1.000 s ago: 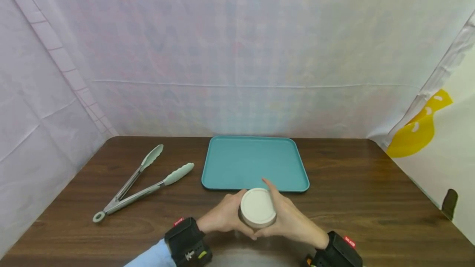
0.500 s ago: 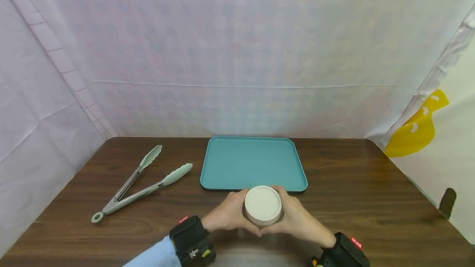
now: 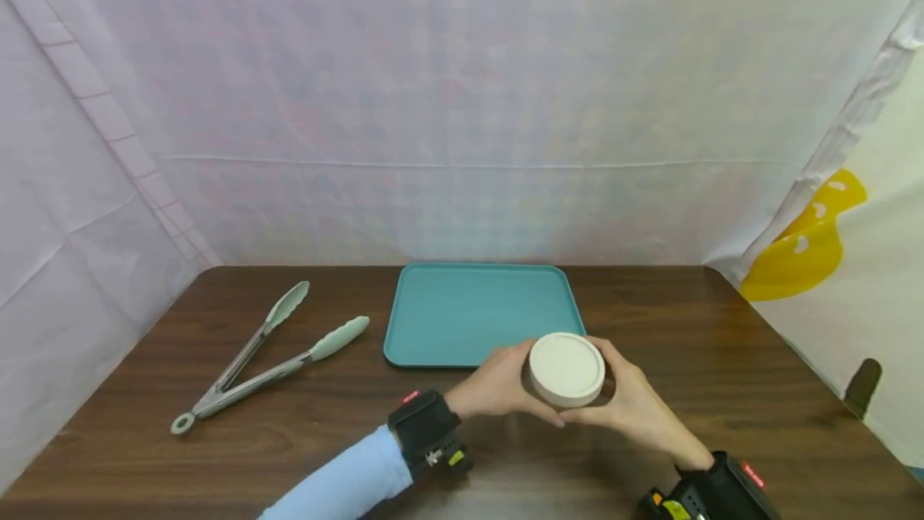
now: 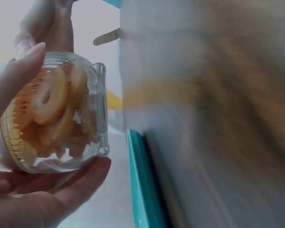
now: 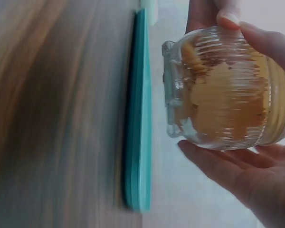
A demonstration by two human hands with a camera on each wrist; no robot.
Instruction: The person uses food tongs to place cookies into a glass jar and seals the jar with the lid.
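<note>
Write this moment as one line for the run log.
left hand: holds jar | right hand: holds jar | jar: lid on, lifted by tray | tongs: on table

Metal tongs (image 3: 260,359) with pale green tips left of a teal tray (image 3: 480,311) on the brown table (image 3: 722,359).
</note>
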